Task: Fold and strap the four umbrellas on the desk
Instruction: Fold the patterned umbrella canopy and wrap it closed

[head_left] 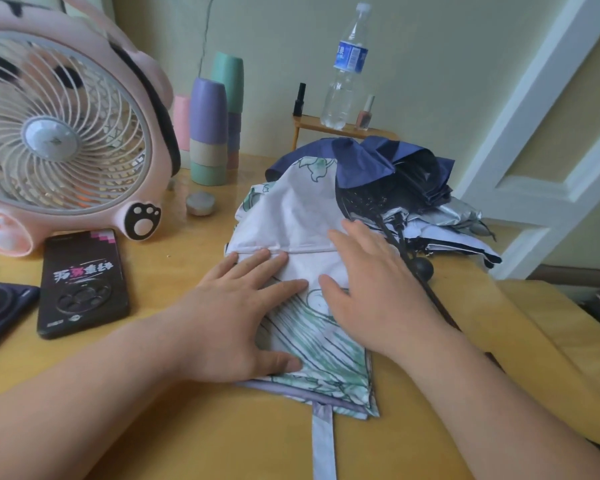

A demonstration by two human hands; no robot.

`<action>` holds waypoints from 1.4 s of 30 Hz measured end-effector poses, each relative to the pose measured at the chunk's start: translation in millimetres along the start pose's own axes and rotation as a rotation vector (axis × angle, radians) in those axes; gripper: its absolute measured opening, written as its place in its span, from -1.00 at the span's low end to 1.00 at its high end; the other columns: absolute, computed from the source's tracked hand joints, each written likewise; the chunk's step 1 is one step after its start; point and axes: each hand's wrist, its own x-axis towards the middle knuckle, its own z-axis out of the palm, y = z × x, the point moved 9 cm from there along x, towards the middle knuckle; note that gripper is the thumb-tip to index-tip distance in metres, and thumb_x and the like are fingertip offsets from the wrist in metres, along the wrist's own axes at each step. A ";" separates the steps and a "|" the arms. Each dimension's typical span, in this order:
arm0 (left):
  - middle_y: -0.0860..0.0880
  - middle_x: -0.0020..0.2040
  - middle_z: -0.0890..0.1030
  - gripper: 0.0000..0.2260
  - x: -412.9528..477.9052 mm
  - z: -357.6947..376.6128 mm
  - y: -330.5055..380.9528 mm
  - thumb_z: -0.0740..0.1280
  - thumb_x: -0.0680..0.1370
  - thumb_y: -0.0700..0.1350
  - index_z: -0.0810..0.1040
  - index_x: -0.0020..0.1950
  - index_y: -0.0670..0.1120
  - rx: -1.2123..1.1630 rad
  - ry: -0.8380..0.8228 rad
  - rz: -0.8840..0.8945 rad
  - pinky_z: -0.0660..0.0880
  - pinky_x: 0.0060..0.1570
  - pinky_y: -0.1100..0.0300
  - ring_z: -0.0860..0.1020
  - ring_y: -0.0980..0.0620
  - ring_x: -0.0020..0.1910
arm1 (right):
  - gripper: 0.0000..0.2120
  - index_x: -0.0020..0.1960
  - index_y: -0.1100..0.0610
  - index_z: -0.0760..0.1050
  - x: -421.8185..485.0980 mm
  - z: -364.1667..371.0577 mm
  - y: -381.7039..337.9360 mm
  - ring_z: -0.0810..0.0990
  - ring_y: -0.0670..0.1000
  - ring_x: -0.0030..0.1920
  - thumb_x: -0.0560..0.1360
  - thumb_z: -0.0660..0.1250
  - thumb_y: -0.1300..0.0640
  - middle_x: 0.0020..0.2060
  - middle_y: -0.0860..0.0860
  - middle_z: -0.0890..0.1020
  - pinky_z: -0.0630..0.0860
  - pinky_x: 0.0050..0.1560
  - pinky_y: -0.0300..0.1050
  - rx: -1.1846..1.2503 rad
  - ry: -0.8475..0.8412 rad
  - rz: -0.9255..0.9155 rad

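Observation:
A white umbrella with green leaf print point(291, 216) lies flattened on the yellow desk point(194, 427), its pale strap point(323, 441) trailing toward the near edge. My left hand point(236, 317) presses flat on its left side, fingers spread. Beside it, my right hand point(371, 285) lies flat on the same canopy, to the right. Behind them sits a heap of other umbrellas: a navy one point(388, 161) with black ribs, and a silver-and-white one point(454, 223) under it. A black rod with a round knob point(421, 268) runs along the right of my right hand.
A pink fan point(63, 133) stands at the left, with a black phone point(82, 282) and a dark object point(0, 306) in front. Stacked pastel cups point(210, 129), a small round tin point(201, 203), a water bottle point(347, 67) and nail polish bottles stand behind.

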 end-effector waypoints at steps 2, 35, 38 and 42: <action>0.13 0.65 -0.27 -0.04 -1.4 -2.2 -0.8 0.02 0.34 0.65 -0.12 0.64 0.27 -0.018 0.031 0.003 -0.31 0.59 0.02 -0.35 0.14 0.60 | -0.36 0.65 0.02 0.00 6.2 17.3 5.2 -0.13 0.01 0.64 0.67 0.06 -0.21 0.66 0.02 -0.03 -0.16 0.60 0.00 -0.075 -0.062 0.072; 0.00 0.60 -0.45 -0.14 25.8 15.3 -1.2 -0.23 0.38 0.65 -0.35 0.58 0.31 0.114 -0.077 -0.135 -0.32 0.58 -0.12 -0.45 -0.04 0.57 | -0.38 0.66 0.06 -0.23 8.5 50.7 26.5 -0.40 -0.05 0.59 0.68 -0.20 -0.13 0.63 0.01 -0.30 -0.36 0.59 -0.01 -0.001 -0.026 0.124; 0.01 0.62 -0.41 -0.23 26.6 16.5 -4.1 -0.36 0.41 0.52 -0.31 0.59 0.31 0.093 -0.067 -0.118 -0.33 0.57 -0.12 -0.43 -0.04 0.58 | -0.41 0.66 0.05 -0.26 12.2 62.9 37.1 -0.40 -0.02 0.60 0.71 -0.18 -0.09 0.63 0.03 -0.31 -0.32 0.60 0.04 -0.028 -0.084 0.192; 0.08 0.65 -0.31 -0.25 21.3 11.6 -13.7 -0.32 0.43 0.46 -0.13 0.62 0.32 0.015 -0.054 -0.053 -0.32 0.58 -0.01 -0.36 0.05 0.61 | -0.38 0.66 0.04 -0.28 12.5 64.9 42.8 -0.38 -0.01 0.60 0.69 -0.19 -0.15 0.63 0.05 -0.31 -0.32 0.60 0.03 -0.036 -0.090 0.227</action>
